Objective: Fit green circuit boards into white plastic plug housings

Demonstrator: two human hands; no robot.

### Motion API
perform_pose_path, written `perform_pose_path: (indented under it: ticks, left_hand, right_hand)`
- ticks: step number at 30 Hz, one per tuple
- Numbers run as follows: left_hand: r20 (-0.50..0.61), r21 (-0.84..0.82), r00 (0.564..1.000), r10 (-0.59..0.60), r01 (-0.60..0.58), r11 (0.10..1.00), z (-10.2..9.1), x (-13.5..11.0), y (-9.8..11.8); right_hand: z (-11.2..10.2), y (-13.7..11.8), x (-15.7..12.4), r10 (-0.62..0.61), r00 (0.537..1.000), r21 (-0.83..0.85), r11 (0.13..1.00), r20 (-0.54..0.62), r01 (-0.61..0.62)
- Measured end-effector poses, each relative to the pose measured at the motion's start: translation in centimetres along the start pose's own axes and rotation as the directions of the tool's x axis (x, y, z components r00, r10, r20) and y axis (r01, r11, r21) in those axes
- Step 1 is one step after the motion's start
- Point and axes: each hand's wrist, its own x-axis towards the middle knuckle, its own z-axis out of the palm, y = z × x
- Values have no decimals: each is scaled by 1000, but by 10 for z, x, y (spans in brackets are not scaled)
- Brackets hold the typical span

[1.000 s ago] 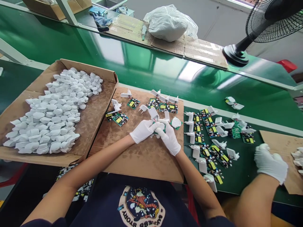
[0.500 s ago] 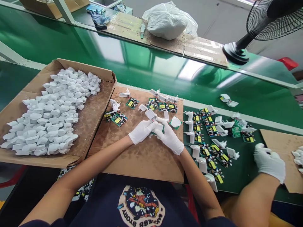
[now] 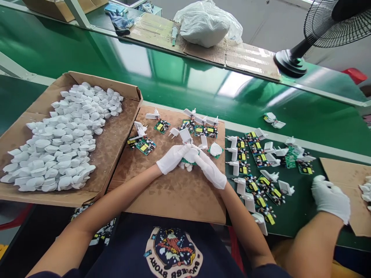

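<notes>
The left hand (image 3: 171, 158) and the right hand (image 3: 211, 170), both in white cloth gloves, meet over a flat brown cardboard sheet (image 3: 174, 193). Together they grasp a small green circuit board (image 3: 186, 160) capped by a white rounded plastic shell (image 3: 191, 155). The left fingers (image 3: 185, 166) curl under it and the right fingers close over its far side. Most of the board is hidden between the gloves, so only a green edge shows. It is held just above the cardboard, between the two sets of fingertips.

Just beyond the fingertips lies a white plastic plug piece with metal prongs (image 3: 185, 135). Whether it is joined to the held board cannot be told. Farther out from the fingers runs a row of green circuit boards with yellow parts and white plug pieces (image 3: 203, 130). Just beside the right fingers lies a white oval plastic cover (image 3: 215, 149). Well off to the side of the left fingers sits an open brown cardboard box (image 3: 116, 135) heaped with white plastic shells (image 3: 63, 139).

On the outer side of the right hand, more boards and plug pieces (image 3: 257, 170) lie spread on the dark green table top (image 3: 295, 204). Past them a co-worker's white-gloved hand (image 3: 330, 197) rests by another cardboard sheet (image 3: 344, 173). Beyond everything runs a glossy green conveyor belt (image 3: 174, 81), with a black fan (image 3: 292, 61) and a white plastic bag (image 3: 205, 25) on its far side.
</notes>
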Motion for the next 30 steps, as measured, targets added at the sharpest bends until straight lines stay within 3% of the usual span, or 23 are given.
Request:
perform_pose_path:
  ticks: [4,6,10,14,17,21,30]
  left_hand:
    - [35,142,999,14,-19,990,0,2,-2]
    - [-10,259,1000,-3,5,966,1,3,-5]
    - [-82,539,997,-3,47,841,0,3,-5]
    - [55,723,997,47,-72,687,-5,0,1]
    - [117,787,992,57,-127,604,-6,-2,3]
    - [73,820,997,30,-77,567,-3,-4,1]
    - [50,777,997,52,-71,626,-2,-2,1]
  right_hand:
    - [8,2,5,-5,985,127,992,-173,27]
    - [11,4,6,16,976,174,985,-219,23]
    - [9,3,7,40,974,197,980,-225,6]
    - [6,3,3,5,980,137,990,-200,23]
    - [6,5,2,-25,973,92,995,-231,48]
    - [6,7,4,15,979,101,995,-204,6]
    - [-4,0,2,20,996,-56,998,-89,-25]
